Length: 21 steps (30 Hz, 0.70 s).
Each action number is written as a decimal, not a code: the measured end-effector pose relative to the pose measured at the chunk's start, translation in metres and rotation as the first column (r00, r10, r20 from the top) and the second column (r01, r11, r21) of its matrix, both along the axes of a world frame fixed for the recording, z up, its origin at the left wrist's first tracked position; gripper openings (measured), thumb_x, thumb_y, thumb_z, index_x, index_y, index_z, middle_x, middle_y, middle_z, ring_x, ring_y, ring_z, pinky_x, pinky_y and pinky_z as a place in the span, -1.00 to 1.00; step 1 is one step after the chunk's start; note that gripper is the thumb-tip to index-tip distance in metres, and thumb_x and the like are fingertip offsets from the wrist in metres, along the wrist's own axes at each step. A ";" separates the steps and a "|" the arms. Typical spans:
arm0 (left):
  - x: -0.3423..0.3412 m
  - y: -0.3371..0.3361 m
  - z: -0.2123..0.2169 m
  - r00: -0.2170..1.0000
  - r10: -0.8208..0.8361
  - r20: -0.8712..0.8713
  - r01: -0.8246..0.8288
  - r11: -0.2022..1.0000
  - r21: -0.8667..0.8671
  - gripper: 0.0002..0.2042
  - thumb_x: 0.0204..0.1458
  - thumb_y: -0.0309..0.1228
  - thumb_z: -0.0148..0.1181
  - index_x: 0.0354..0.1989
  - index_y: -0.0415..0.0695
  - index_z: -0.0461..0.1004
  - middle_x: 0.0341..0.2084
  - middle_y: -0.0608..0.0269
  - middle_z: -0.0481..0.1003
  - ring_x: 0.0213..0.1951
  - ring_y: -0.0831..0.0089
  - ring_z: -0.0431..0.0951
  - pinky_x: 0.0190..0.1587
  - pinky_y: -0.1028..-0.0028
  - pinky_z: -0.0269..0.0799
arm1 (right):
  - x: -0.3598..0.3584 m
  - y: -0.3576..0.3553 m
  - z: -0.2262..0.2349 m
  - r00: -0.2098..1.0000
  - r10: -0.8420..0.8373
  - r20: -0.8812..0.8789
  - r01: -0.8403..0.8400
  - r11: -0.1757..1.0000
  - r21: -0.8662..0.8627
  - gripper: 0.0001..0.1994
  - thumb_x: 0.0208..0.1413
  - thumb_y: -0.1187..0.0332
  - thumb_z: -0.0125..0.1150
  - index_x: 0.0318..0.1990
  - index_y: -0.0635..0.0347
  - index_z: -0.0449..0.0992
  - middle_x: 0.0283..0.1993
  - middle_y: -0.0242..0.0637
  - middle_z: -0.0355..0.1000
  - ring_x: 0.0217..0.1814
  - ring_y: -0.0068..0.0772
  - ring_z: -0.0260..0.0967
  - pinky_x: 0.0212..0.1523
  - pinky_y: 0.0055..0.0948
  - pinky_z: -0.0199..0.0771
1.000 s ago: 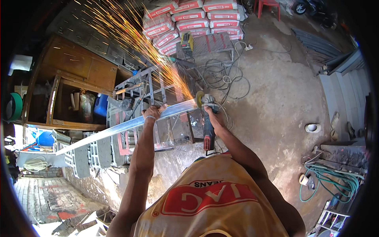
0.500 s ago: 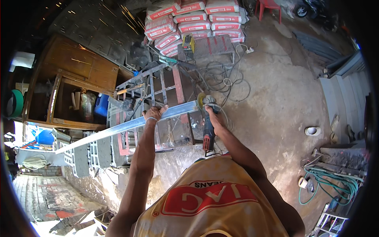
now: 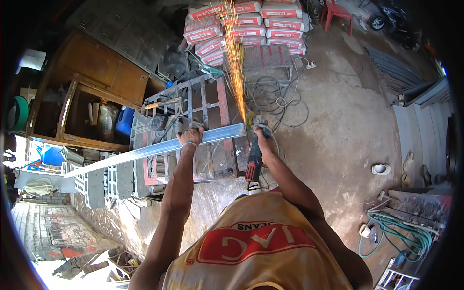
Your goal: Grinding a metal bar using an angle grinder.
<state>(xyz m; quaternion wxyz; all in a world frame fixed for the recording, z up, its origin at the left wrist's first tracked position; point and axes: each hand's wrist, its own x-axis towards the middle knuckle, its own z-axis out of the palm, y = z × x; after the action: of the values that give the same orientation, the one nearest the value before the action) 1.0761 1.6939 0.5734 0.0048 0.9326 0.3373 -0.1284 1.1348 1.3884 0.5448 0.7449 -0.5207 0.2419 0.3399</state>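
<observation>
Metal bar (image 3: 221,134) lies under the left hand (image 3: 190,137), fingers gripping it; toward three o'clock, right hand (image 3: 264,141) fingers wrap a grinder (image 3: 254,158).

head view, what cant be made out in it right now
Head view: palm of the right hand, hidden by the back of that hand against the grinder.
Head view: underside of the metal bar, hidden by its upper face.
Head view: parts of the stacked bags, behind the sparks.
Head view: rest of the dark wheeled vehicle, lost in the dark fisheye rim.
</observation>
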 end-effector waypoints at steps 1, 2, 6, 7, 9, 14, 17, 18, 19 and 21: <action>0.000 -0.001 0.000 1.000 -0.007 -0.002 0.007 1.000 0.014 -0.26 0.31 0.26 -0.35 -0.07 -0.08 0.70 -0.04 -0.04 0.66 0.05 0.01 0.65 0.39 -0.17 -0.05 | 0.000 -0.002 0.002 1.000 0.009 0.006 -0.009 1.000 -0.005 -0.43 0.02 -0.17 0.46 -0.16 0.17 0.46 -0.54 -0.28 0.42 -0.64 -0.34 0.43 -0.61 -0.28 0.53; -0.002 0.001 -0.001 1.000 -0.013 -0.002 0.013 0.999 0.032 -0.27 0.31 0.26 -0.35 -0.08 -0.06 0.70 -0.07 -0.03 0.66 0.03 0.01 0.66 0.37 -0.17 -0.02 | 0.000 -0.002 0.002 1.000 0.020 0.013 -0.020 1.000 -0.006 -0.42 0.02 -0.18 0.46 -0.16 0.17 0.45 -0.54 -0.28 0.42 -0.64 -0.34 0.43 -0.61 -0.28 0.52; -0.002 0.003 -0.001 1.000 -0.015 -0.007 0.015 1.000 0.008 -0.25 0.30 0.25 -0.36 -0.05 -0.10 0.70 -0.04 -0.06 0.66 0.06 0.02 0.65 0.41 -0.17 -0.07 | 0.003 0.000 0.000 1.000 0.022 0.012 -0.022 1.000 -0.013 -0.41 0.01 -0.18 0.46 -0.17 0.19 0.45 -0.54 -0.27 0.42 -0.65 -0.33 0.43 -0.62 -0.26 0.53; 0.000 0.001 -0.001 1.000 -0.018 -0.001 0.018 1.000 0.011 -0.25 0.30 0.24 -0.36 -0.05 -0.10 0.70 -0.03 -0.06 0.65 0.05 0.02 0.65 0.42 -0.17 -0.07 | 0.004 -0.001 -0.001 1.000 0.023 0.003 -0.023 1.000 -0.021 -0.41 0.02 -0.18 0.46 -0.18 0.19 0.45 -0.53 -0.27 0.42 -0.65 -0.33 0.43 -0.63 -0.25 0.53; -0.002 0.004 -0.002 1.000 -0.014 0.011 0.013 1.000 0.024 -0.26 0.30 0.24 -0.36 -0.05 -0.11 0.70 -0.03 -0.05 0.65 0.05 0.02 0.65 0.42 -0.18 -0.08 | 0.005 0.001 -0.003 1.000 0.026 0.014 -0.026 0.999 -0.026 -0.41 0.02 -0.19 0.46 -0.19 0.21 0.45 -0.53 -0.26 0.42 -0.66 -0.33 0.43 -0.63 -0.23 0.54; -0.001 0.002 0.001 1.000 -0.005 0.002 0.005 1.000 -0.007 -0.28 0.30 0.22 -0.34 -0.06 -0.10 0.70 -0.03 -0.06 0.65 0.06 0.01 0.65 0.42 -0.20 -0.10 | 0.009 0.000 0.003 0.999 -0.004 0.033 0.005 0.999 -0.039 -0.42 -0.03 -0.15 0.51 -0.25 0.25 0.53 -0.53 -0.26 0.48 -0.62 -0.37 0.46 -0.58 -0.32 0.50; -0.001 0.001 0.004 1.000 -0.012 0.006 0.012 1.000 -0.009 -0.29 0.30 0.21 -0.33 -0.05 -0.08 0.70 -0.03 -0.06 0.65 0.05 0.00 0.65 0.42 -0.20 -0.09 | 0.006 0.002 0.004 0.999 0.020 0.040 -0.018 0.999 -0.030 -0.42 0.02 -0.18 0.45 -0.20 0.19 0.46 -0.53 -0.27 0.43 -0.65 -0.33 0.43 -0.64 -0.22 0.52; -0.002 0.002 0.004 1.000 -0.016 0.003 0.016 1.000 -0.006 -0.29 0.30 0.21 -0.33 -0.05 -0.08 0.70 -0.03 -0.06 0.65 0.05 -0.01 0.65 0.41 -0.21 -0.09 | 0.006 0.002 0.003 0.999 0.026 0.043 -0.025 1.000 -0.019 -0.42 0.02 -0.18 0.45 -0.19 0.18 0.46 -0.52 -0.27 0.43 -0.65 -0.33 0.43 -0.63 -0.22 0.52; 0.000 0.003 0.005 1.000 -0.013 -0.007 0.013 1.000 -0.007 -0.29 0.30 0.21 -0.33 -0.05 -0.08 0.70 -0.02 -0.05 0.65 0.05 -0.01 0.65 0.41 -0.21 -0.08 | 0.006 0.001 0.002 0.998 0.032 0.046 -0.032 0.999 -0.008 -0.43 0.02 -0.18 0.45 -0.19 0.18 0.46 -0.52 -0.27 0.43 -0.64 -0.33 0.44 -0.63 -0.22 0.52; 0.003 0.002 0.004 0.999 -0.008 -0.031 0.008 1.000 -0.015 -0.28 0.30 0.21 -0.34 -0.05 -0.08 0.70 -0.02 -0.05 0.65 0.06 0.00 0.64 0.40 -0.21 -0.07 | 0.004 -0.002 0.003 0.999 0.036 0.030 -0.036 0.999 -0.008 -0.42 0.02 -0.18 0.45 -0.17 0.18 0.46 -0.52 -0.27 0.44 -0.63 -0.33 0.45 -0.62 -0.23 0.53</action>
<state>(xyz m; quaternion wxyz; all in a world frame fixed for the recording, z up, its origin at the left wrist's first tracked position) 1.0792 1.6955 0.5778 0.0057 0.9317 0.3327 -0.1454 1.1387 1.3860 0.5477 0.7403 -0.5327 0.2224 0.3446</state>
